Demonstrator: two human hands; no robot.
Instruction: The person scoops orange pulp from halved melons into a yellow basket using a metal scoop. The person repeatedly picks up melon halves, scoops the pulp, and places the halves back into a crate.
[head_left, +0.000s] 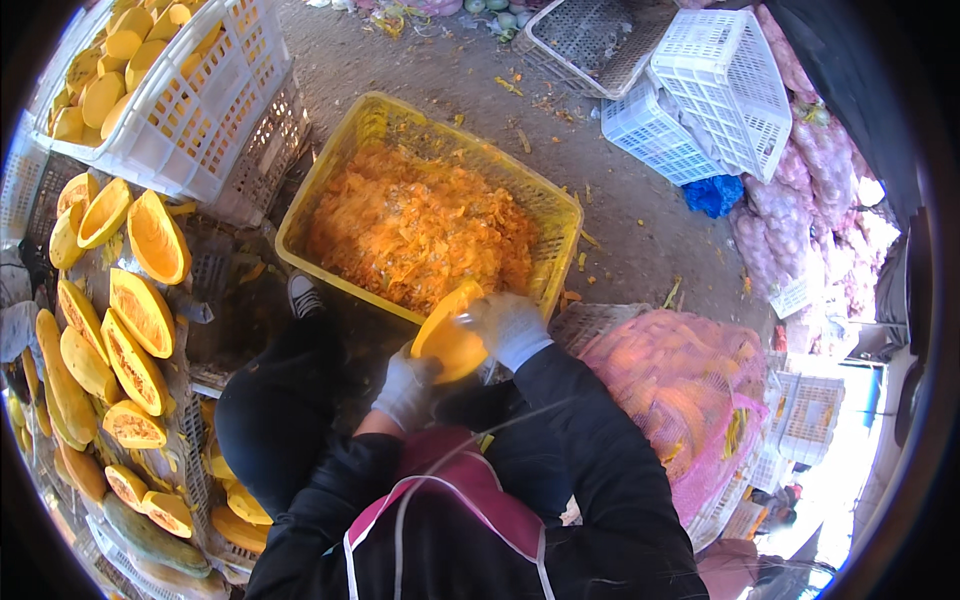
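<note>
My left hand, in a pale work glove, holds the lower left side of a halved orange pumpkin above my lap. At its upper right side is my right hand, gloved too and blurred, closed around a small tool whose shape is unclear; its shiny part lies at the hollow of the pumpkin half. Just beyond, a yellow plastic crate holds a heap of shredded orange pumpkin pulp. The pumpkin half overlaps the crate's near edge in view.
Halved pumpkins lie on a surface at left. Behind them a white crate holds peeled pumpkin pieces. A pink mesh sack of orange pieces stands at right. White crates, a blue plastic bag and filled sacks are farther back.
</note>
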